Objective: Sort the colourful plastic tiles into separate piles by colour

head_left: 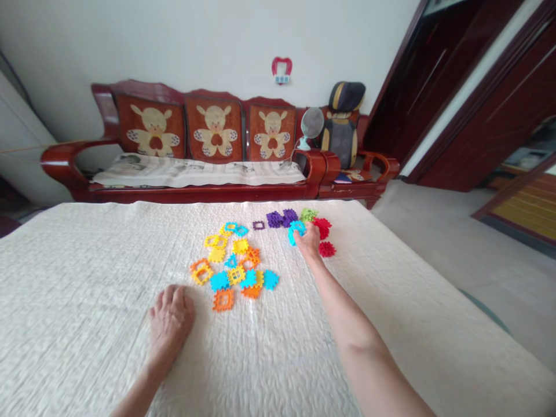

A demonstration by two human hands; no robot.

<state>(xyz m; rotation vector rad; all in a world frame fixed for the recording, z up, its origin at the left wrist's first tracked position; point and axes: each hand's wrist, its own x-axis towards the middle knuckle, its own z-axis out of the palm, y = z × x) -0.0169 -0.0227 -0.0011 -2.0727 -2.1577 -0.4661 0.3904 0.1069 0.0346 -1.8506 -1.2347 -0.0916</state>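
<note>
My right hand (pixel 309 238) reaches to the far right of the covered table and grips blue toothed building tiles (pixel 296 231) between thumb and fingers. Close around it lie purple tiles (pixel 281 218), green tiles (pixel 308 214) and red tiles (pixel 327 249) in small piles. Palm down on the cloth, my left hand (pixel 171 313) rests with nothing in it, its fingers lying on the fabric. Just beyond it spreads a loose mix: an orange frame tile (pixel 223 300), a yellow window tile (pixel 236 274), a blue tile (pixel 271 280) and several others. One purple frame tile (pixel 258 225) lies apart.
A cream quilted cloth (pixel 108 260) covers the table. Behind it stands a red wooden sofa (pixel 195 194) with bear-patterned cushions (pixel 216 130). A small fan (pixel 311 123) stands by a chair with a dark backrest (pixel 341 142). Dark doors (pixel 434 87) are at the right.
</note>
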